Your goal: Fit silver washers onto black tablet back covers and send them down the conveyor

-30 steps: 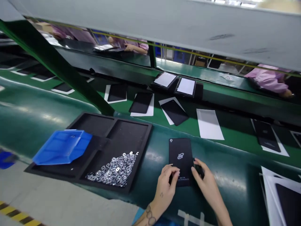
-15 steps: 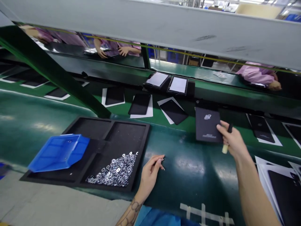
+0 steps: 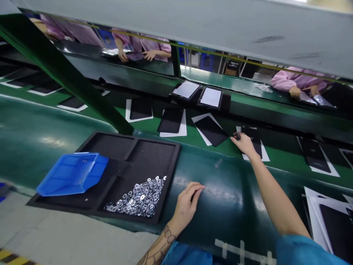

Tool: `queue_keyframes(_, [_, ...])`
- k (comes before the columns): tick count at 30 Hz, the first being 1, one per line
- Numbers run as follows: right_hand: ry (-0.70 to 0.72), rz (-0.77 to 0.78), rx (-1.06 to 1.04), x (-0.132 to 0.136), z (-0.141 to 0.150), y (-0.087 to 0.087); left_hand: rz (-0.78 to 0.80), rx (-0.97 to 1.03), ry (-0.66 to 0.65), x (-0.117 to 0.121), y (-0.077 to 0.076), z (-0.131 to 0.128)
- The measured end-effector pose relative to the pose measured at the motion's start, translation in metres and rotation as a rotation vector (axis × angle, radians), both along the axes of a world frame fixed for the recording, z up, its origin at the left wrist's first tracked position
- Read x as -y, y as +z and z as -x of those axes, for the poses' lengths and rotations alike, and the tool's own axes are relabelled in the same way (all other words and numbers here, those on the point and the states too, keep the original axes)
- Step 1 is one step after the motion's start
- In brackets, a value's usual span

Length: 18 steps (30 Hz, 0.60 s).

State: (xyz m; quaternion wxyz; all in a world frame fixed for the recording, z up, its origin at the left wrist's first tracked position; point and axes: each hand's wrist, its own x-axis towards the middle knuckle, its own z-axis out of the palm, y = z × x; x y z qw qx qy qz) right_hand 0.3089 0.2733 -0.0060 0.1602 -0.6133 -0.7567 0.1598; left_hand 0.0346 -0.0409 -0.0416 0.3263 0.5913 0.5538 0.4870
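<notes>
My left hand (image 3: 189,202) is over the green worktop, thumb and fingertips pinched together; whatever they hold, if anything, is too small to make out. To its left a black compartment tray (image 3: 176,154) holds a heap of small shiny metal washers (image 3: 142,198). My right hand (image 3: 245,144) reaches over the green strip beyond the worktop, fingers closed around a small dark stick-like tool (image 3: 237,136). Beside and partly behind that hand, a flat black panel (image 3: 257,141) lies on a white sheet (image 3: 265,154). Another black panel (image 3: 211,130) lies just left of my right fingertips.
A blue bin (image 3: 71,173) rests tilted on the tray. More black panels (image 3: 172,120) on white sheets line the strip. A green post (image 3: 82,95) slants across the left. White sheets and a black panel (image 3: 338,224) lie at right. Co-workers' hands (image 3: 150,55) show beyond.
My right hand has moved left and away from me; the black panel it held now lies on a white sheet on the strip. My left hand stays pinched, slightly lower. The view has shifted a little.
</notes>
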Motion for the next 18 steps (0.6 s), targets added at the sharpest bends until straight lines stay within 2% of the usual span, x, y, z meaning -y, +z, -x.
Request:
queue_keyframes(2, [-0.026, 0.071, 0.033, -0.016, 0.028, -0.003, -0.007, -0.017, -0.013, 0.0, -0.001, -0.001])
queue_keyframes(5, [-0.046, 0.121, 0.048, -0.035, 0.044, -0.003, -0.023, -0.055, -0.033, -0.001, -0.002, -0.001])
queue_keyframes(9, [0.022, 0.14, -0.001, -0.038, 0.034, 0.003, -0.03, -0.079, -0.018, -0.001, -0.004, -0.002])
queue_keyframes(14, [0.038, 0.114, -0.199, -0.016, 0.024, 0.013, -0.024, -0.08, -0.06, -0.001, -0.007, -0.005])
queue_keyframes(16, [0.002, 0.12, -0.377, -0.004, 0.023, 0.02, -0.035, -0.058, -0.076, -0.002, 0.002, -0.004])
queue_keyframes(18, [-0.062, 0.135, -0.628, 0.01, 0.021, 0.031, -0.052, -0.046, -0.1, -0.002, 0.025, 0.003])
